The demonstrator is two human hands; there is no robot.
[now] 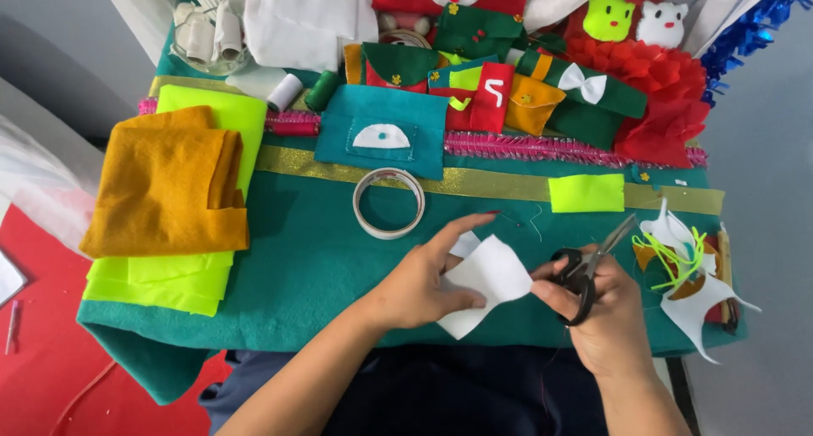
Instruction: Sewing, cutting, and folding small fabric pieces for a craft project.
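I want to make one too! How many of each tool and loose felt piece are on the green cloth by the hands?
Scissors, in the right hand: 1
White felt piece, in the left hand: 1
Tape ring: 1
Small neon yellow felt piece: 1
Folded mustard felt: 1
Total: 5

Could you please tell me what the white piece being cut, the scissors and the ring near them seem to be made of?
White piece in the left hand: probably felt, matte, soft-edged, bending slightly. Scissors in the right hand: shiny grey blades, likely metal, with glossy black handles, likely plastic. Ring: apparently a tape roll, pale and slightly glossy; material uncertain.
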